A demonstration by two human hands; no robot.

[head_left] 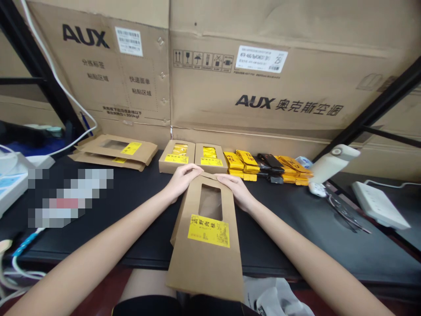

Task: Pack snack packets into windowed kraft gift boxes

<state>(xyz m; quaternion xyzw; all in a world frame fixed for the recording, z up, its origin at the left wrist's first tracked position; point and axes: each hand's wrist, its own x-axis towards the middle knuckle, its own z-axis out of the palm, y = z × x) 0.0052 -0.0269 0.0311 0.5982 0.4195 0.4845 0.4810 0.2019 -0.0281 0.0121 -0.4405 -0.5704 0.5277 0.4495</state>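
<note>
A brown cardboard box [207,263] with a clear window and a yellow label lies in front of me, its near end jutting past the table's front edge. Its window shows no packets behind it. At the far end, my left hand [184,179] grips the left corner with fingers closed on the end flap. My right hand [237,189] holds the opposite corner the same way, its fingertips partly hidden behind the cardboard. Just beyond stand a filled box [167,166] and another filled box [211,166], yellow packets showing through their windows.
Flattened window boxes [98,145] lie at the back left. Yellow packets [245,162], black packets [269,163] and orange packets [292,169] are stacked right of the filled boxes. A white bottle [332,164], eyeglasses [345,213] and a white power strip [381,204] lie farther right.
</note>
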